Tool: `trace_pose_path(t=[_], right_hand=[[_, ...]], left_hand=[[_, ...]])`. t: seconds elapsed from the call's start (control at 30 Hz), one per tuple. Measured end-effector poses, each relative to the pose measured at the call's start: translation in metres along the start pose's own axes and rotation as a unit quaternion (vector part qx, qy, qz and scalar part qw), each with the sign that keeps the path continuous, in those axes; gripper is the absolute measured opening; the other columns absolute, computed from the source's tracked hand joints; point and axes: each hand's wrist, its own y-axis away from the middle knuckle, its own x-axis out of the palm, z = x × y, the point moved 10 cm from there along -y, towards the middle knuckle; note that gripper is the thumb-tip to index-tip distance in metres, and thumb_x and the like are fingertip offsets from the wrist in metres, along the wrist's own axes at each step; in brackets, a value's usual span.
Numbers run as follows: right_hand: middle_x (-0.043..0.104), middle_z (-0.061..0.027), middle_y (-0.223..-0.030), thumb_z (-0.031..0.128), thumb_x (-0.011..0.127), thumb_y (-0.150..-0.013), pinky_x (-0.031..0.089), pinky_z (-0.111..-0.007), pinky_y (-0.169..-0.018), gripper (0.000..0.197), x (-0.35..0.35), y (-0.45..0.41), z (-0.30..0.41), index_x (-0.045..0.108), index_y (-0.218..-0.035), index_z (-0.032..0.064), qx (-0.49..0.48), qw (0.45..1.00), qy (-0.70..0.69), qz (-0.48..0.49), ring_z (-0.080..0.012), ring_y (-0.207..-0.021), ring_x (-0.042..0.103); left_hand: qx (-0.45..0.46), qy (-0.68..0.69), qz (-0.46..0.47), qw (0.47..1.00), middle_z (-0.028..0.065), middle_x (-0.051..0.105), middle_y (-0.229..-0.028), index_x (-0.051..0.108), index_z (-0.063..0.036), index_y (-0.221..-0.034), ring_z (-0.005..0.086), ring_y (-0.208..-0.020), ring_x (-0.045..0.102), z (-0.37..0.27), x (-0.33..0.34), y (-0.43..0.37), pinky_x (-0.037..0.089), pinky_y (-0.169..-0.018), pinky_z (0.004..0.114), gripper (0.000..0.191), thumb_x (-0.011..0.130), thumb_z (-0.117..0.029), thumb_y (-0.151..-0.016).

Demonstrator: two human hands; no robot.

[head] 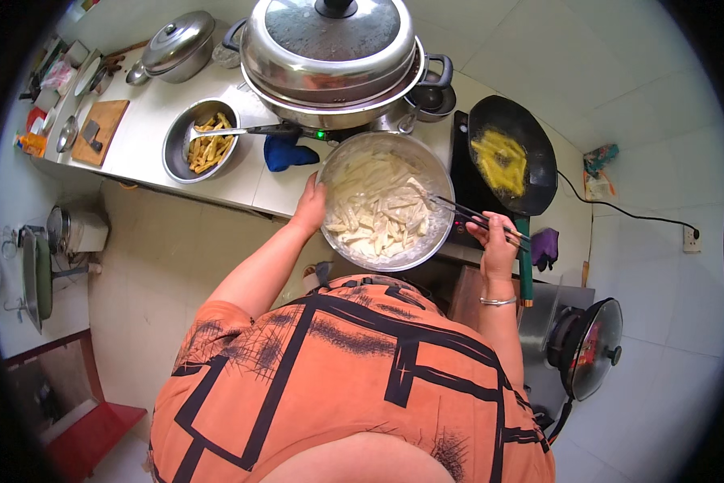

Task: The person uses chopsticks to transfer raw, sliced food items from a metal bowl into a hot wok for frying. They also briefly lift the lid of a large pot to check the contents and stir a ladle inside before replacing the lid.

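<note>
My left hand (311, 206) grips the left rim of a large metal bowl (353, 142), which is tilted toward me at the counter's front edge. Pale strips coated in batter (386, 220) fill its lower part. In my right hand (496, 244) is a pair of dark chopsticks (470, 212), their tips at a coated strip by the bowl's right side. To the right, a black wok (540, 163) on an induction cooker (460, 163) holds yellow strips frying in bubbling oil (499, 162). The wok's green handle (524, 265) points toward me, beside my right wrist.
A large lidded steamer (331, 78) stands behind the bowl. At left are a metal bowl of fried strips (171, 148) with a skimmer (223, 131) across it, a blue cloth (288, 154), and a cutting board (109, 124) with a cleaver (91, 133). A power cord (633, 215) runs to a wall socket.
</note>
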Motion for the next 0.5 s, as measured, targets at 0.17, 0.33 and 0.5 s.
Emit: trace_pose_path(t=[0.17, 0.33, 0.5], right_hand=[[0.063, -0.0151, -0.085, 0.019, 0.049, -0.093, 0.055, -0.033, -0.069, 0.024, -0.054, -0.013, 0.067, 0.055, -0.095, -0.0035, -0.104, 0.991, -0.032, -0.084, -0.0233, -0.071, 0.065], [0.061, -0.0146, -0.087, 0.018, 0.049, -0.092, 0.055, -0.030, -0.069, 0.024, -0.115, -0.045, 0.097, 0.056, -0.093, -0.0054, -0.173, 0.971, 0.111, -0.123, -0.0205, -0.072, 0.064], [0.063, -0.0122, -0.084, 0.017, 0.051, -0.091, 0.053, -0.026, -0.065, 0.021, -0.118, -0.066, 0.070, 0.058, -0.093, -0.0032, -0.130, 0.964, 0.204, -0.108, -0.0173, -0.069, 0.064]], left_hand=[[0.002, -0.017, -0.012, 1.000, 0.0208, 0.046, -0.126, 0.032, 0.0006, -0.132, 0.0303, -0.116, 0.044, 0.005, -0.004, 0.001, 0.033, -0.098, 0.033, 0.046, 0.032, -0.025, -0.094], [-0.008, 0.005, 0.003, 1.000, 0.0192, 0.046, -0.126, 0.033, -0.0001, -0.132, 0.0291, -0.116, 0.044, 0.000, -0.002, 0.001, 0.033, -0.098, 0.033, 0.045, 0.032, -0.025, -0.095], [-0.012, 0.024, 0.010, 1.000, 0.0193, 0.046, -0.126, 0.032, -0.0004, -0.133, 0.0282, -0.116, 0.044, 0.002, 0.002, 0.001, 0.033, -0.098, 0.033, 0.046, 0.032, -0.026, -0.095]])
